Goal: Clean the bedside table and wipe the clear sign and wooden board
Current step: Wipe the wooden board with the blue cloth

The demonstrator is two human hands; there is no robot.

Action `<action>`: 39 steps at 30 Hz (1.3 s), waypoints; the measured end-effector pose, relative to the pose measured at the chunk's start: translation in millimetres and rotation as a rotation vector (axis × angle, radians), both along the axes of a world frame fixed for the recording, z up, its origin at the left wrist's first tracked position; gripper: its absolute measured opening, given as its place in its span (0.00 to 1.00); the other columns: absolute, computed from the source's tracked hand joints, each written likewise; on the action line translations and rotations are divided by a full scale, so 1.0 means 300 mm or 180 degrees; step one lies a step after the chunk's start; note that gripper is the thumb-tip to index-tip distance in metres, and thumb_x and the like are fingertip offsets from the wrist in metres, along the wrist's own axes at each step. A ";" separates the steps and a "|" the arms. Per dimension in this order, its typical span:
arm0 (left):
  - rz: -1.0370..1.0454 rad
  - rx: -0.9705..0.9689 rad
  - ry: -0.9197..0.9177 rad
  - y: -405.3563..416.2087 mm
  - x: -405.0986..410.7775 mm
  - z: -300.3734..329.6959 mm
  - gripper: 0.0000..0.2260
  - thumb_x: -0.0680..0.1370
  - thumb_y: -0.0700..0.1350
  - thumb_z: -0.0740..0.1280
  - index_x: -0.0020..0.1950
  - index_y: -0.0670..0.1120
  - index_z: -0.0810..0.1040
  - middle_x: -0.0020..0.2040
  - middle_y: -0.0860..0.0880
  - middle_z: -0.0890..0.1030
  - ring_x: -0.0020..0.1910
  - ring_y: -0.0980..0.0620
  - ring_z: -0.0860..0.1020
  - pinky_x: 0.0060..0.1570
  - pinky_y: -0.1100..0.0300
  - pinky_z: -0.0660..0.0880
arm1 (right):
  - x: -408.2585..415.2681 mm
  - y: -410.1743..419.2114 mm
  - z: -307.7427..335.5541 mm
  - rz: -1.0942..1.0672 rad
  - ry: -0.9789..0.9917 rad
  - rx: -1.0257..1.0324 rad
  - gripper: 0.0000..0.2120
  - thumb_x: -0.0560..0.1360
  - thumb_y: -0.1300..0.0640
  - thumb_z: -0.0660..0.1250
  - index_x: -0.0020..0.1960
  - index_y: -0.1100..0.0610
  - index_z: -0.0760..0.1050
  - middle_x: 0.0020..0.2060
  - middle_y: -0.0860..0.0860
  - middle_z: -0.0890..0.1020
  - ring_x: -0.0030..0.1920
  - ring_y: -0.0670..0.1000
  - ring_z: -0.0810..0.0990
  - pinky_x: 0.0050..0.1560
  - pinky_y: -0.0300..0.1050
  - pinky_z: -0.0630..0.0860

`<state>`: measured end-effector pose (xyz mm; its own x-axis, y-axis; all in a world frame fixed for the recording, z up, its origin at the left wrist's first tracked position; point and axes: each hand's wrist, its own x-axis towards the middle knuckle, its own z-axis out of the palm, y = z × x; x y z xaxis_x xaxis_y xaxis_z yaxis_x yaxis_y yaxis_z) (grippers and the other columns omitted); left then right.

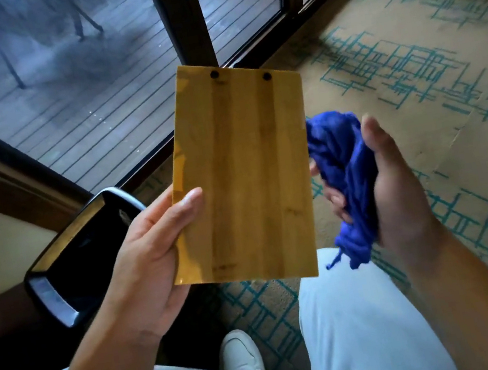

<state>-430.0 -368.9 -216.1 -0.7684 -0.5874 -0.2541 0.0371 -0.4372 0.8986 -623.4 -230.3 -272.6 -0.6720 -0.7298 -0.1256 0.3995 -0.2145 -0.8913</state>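
Note:
A rectangular wooden board [243, 168] of yellow-brown bamboo strips, with two dark round fasteners near its top edge, is held up in the middle of the head view. My left hand [153, 253] grips its lower left edge, thumb on the front face. My right hand [390, 188] is just right of the board and clutches a bunched blue cloth [345, 173]. The cloth sits beside the board's right edge, not on its face. The clear sign is out of sight.
A dark glossy bedside table [84, 245] with metallic corner trim stands at lower left. Behind it, a dark-framed glass door [183, 16] looks onto a wooden deck. Beige carpet with teal line pattern [412, 73] covers the floor. My light trousers and a white shoe [239, 352] fill the bottom.

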 end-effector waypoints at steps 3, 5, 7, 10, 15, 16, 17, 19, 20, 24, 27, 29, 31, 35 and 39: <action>0.0030 -0.0197 -0.0065 0.030 0.001 0.001 0.15 0.75 0.42 0.63 0.54 0.47 0.88 0.53 0.42 0.86 0.49 0.48 0.86 0.45 0.57 0.83 | -0.033 -0.051 0.041 -0.0613 0.1009 0.0219 0.14 0.80 0.49 0.62 0.63 0.52 0.77 0.46 0.53 0.82 0.33 0.50 0.77 0.32 0.43 0.75; 0.0052 -0.0278 -0.0057 0.039 -0.003 0.004 0.14 0.75 0.41 0.63 0.54 0.45 0.87 0.53 0.42 0.86 0.49 0.48 0.86 0.45 0.58 0.83 | -0.047 -0.067 0.048 -0.0795 0.1953 0.0459 0.14 0.81 0.53 0.65 0.66 0.49 0.76 0.53 0.45 0.83 0.48 0.48 0.83 0.53 0.46 0.79; 0.0085 -0.0370 -0.0055 0.038 -0.002 0.007 0.14 0.76 0.41 0.63 0.54 0.44 0.87 0.52 0.41 0.86 0.48 0.48 0.86 0.44 0.58 0.83 | -0.049 -0.070 0.046 -0.0835 0.2453 0.0692 0.15 0.80 0.53 0.67 0.66 0.49 0.77 0.55 0.41 0.83 0.56 0.42 0.81 0.60 0.39 0.75; 0.0150 -0.0392 -0.0010 0.038 -0.002 0.004 0.14 0.76 0.40 0.63 0.54 0.44 0.87 0.52 0.42 0.86 0.48 0.48 0.86 0.45 0.58 0.83 | -0.027 -0.054 0.034 -0.0739 0.2818 0.0888 0.15 0.79 0.53 0.69 0.66 0.49 0.78 0.57 0.43 0.84 0.57 0.42 0.81 0.60 0.40 0.77; 0.0292 -0.0267 0.0121 0.038 -0.010 -0.004 0.14 0.78 0.40 0.61 0.52 0.44 0.87 0.50 0.43 0.87 0.48 0.48 0.86 0.45 0.57 0.83 | 0.047 -0.001 0.014 -0.0397 0.2800 0.0769 0.16 0.77 0.53 0.70 0.64 0.47 0.79 0.55 0.45 0.85 0.52 0.45 0.83 0.56 0.42 0.78; 0.0316 -0.0244 0.0139 0.038 -0.013 -0.004 0.13 0.78 0.41 0.61 0.52 0.44 0.87 0.50 0.43 0.87 0.49 0.48 0.86 0.46 0.57 0.83 | 0.053 0.012 0.012 -0.0298 0.2804 0.0733 0.16 0.77 0.54 0.71 0.64 0.47 0.79 0.53 0.46 0.85 0.51 0.45 0.83 0.55 0.42 0.78; 0.0354 -0.0220 0.0137 0.035 -0.017 -0.007 0.13 0.78 0.41 0.62 0.52 0.44 0.86 0.51 0.43 0.86 0.50 0.48 0.86 0.47 0.57 0.83 | 0.055 0.025 0.011 -0.0188 0.2869 0.0710 0.16 0.77 0.54 0.71 0.64 0.48 0.80 0.52 0.47 0.85 0.49 0.46 0.83 0.54 0.43 0.78; 0.0482 -0.0139 0.0093 0.026 -0.027 -0.017 0.12 0.79 0.42 0.62 0.54 0.44 0.84 0.51 0.43 0.86 0.50 0.49 0.85 0.48 0.57 0.83 | 0.057 0.053 0.009 0.0037 0.3144 0.0724 0.16 0.77 0.54 0.72 0.64 0.48 0.80 0.48 0.48 0.84 0.46 0.48 0.82 0.50 0.46 0.78; 0.0567 -0.0098 0.0056 0.020 -0.036 -0.024 0.12 0.79 0.42 0.62 0.55 0.43 0.84 0.51 0.43 0.86 0.50 0.49 0.85 0.49 0.56 0.83 | 0.056 0.066 0.009 0.0121 0.3261 0.0737 0.16 0.77 0.53 0.72 0.64 0.48 0.80 0.47 0.48 0.83 0.46 0.49 0.82 0.49 0.47 0.78; 0.0916 -0.0141 -0.0269 0.002 -0.072 -0.054 0.12 0.82 0.41 0.63 0.48 0.45 0.87 0.47 0.45 0.87 0.45 0.51 0.86 0.45 0.55 0.84 | 0.030 0.110 -0.008 -0.0114 0.3199 0.0815 0.15 0.76 0.54 0.72 0.62 0.48 0.81 0.50 0.48 0.85 0.49 0.48 0.83 0.52 0.43 0.78; 0.0861 -0.0195 -0.0522 -0.004 -0.100 -0.066 0.10 0.82 0.42 0.62 0.56 0.44 0.83 0.49 0.46 0.87 0.46 0.50 0.86 0.43 0.56 0.84 | -0.015 0.138 -0.041 -0.0328 0.2936 0.0973 0.15 0.75 0.52 0.71 0.61 0.48 0.81 0.51 0.45 0.85 0.50 0.45 0.83 0.54 0.39 0.76; 0.0725 -0.0231 -0.0623 -0.011 -0.128 -0.075 0.10 0.83 0.41 0.61 0.58 0.42 0.81 0.48 0.47 0.87 0.44 0.52 0.85 0.38 0.59 0.82 | -0.050 0.154 -0.081 -0.0394 0.2897 0.1141 0.15 0.75 0.50 0.70 0.61 0.46 0.80 0.51 0.44 0.86 0.50 0.44 0.83 0.54 0.37 0.76; 0.0645 -0.0343 -0.0721 -0.030 -0.166 -0.095 0.09 0.83 0.39 0.60 0.54 0.43 0.80 0.44 0.49 0.86 0.40 0.54 0.84 0.35 0.61 0.80 | -0.082 0.165 -0.130 -0.0425 0.2982 0.1366 0.16 0.75 0.48 0.70 0.62 0.44 0.79 0.51 0.44 0.85 0.50 0.44 0.83 0.55 0.38 0.76; 0.0768 -0.0191 -0.0772 -0.068 -0.274 -0.197 0.06 0.81 0.39 0.60 0.51 0.44 0.76 0.41 0.48 0.77 0.36 0.54 0.76 0.30 0.63 0.75 | -0.140 0.178 -0.205 -0.0570 0.2916 0.1538 0.17 0.74 0.44 0.68 0.62 0.43 0.78 0.50 0.41 0.84 0.49 0.35 0.80 0.54 0.32 0.74; 0.0644 0.0078 -0.0803 -0.086 -0.370 -0.389 0.10 0.82 0.37 0.60 0.55 0.46 0.79 0.46 0.47 0.80 0.39 0.53 0.78 0.34 0.57 0.82 | -0.183 0.205 -0.273 -0.0653 0.2788 0.1625 0.16 0.73 0.44 0.68 0.61 0.40 0.78 0.48 0.40 0.84 0.47 0.32 0.79 0.52 0.28 0.72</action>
<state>-540.9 -394.8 -332.7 -0.5475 -0.7132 -0.4377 -0.0970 -0.4654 0.8798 -678.4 -168.9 -354.4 -0.7824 -0.5881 0.2049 -0.4347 0.2800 -0.8559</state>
